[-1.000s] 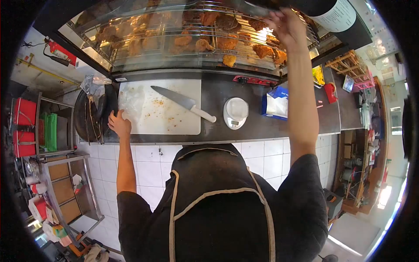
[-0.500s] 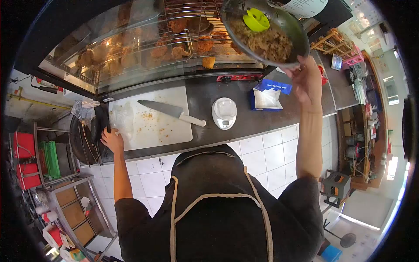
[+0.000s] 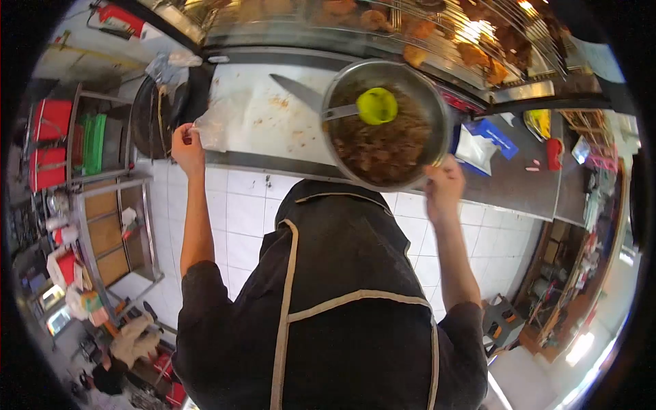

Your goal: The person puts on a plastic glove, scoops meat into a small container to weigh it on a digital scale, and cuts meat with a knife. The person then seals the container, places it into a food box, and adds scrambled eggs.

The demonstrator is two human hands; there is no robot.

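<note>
My right hand [image 3: 444, 184] grips the near-right rim of a round metal bowl [image 3: 443, 113]. Brown shredded or chopped food [image 3: 372, 147] covers the bowl's bottom, and a lime-green scoop [image 3: 377, 106] lies on it with its handle toward the left rim. Between the fingertips of my left hand [image 3: 187, 145] is a clear plastic bag [image 3: 217, 126], hanging over the left part of the white cutting board [image 3: 256, 130]. A knife [image 3: 295, 90] rests on the board, its handle hidden behind the bowl. The bowl also covers the spot of the white scale.
Behind the counter stands a lit display case [image 3: 328, 31] with browned food on wire racks. A blue box [image 3: 488, 140] sits right of the bowl. At the counter's left end is a black round bin [image 3: 147, 123]. A metal rack [image 3: 113, 232] stands farther left.
My right hand has brought the bowl down and left, from before the display case to over the counter. My left hand now has a clear bag and is higher. The camera view has shifted.
</note>
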